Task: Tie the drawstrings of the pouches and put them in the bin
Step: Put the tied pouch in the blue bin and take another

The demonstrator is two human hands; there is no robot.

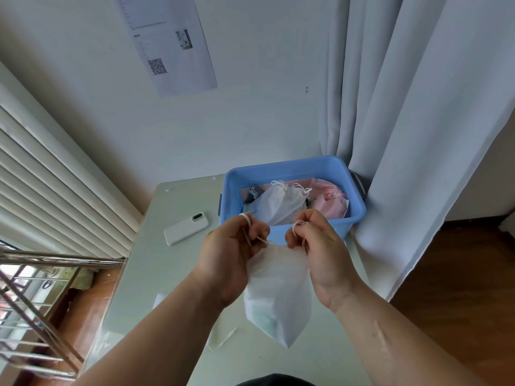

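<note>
We cannot see the knot itself: the mouth of the white pouch (pixel 278 296) is bunched between the two hands, and the curled fingers cover most of the drawstring (pixel 262 240). Whether it is tied or only crossed we cannot tell. The pouch hangs free above the near part of the table (pixel 167 274), its lower corner pointing down and something pale green showing faintly through the cloth. Beneath it a loose cord (pixel 223 338) lies on the table, and a thin clear shape at the near left edge is too faint to name. A dark form is cut off at the bottom edge.

The left hand (pixel 234 246) is raised with its back to us, fingers curled tightly on the cord, a loop wound round one fingertip. The right hand (pixel 315 246) mirrors it just beside, fingers pinching the other end, with strands crossing its knuckles. Both forearms reach in from the near edge.

The blue bin (pixel 292 168) stands at the far right of the table, against the curtain (pixel 418 135), holding white pouches (pixel 278 204) and pink pouches (pixel 331 196) with a patterned one half hidden beneath. A white phone (pixel 186 228) lies left of the bin.

On the wall hangs a sheet (pixel 167 43) with a QR code and a small photo; its text is too small to read.
</note>
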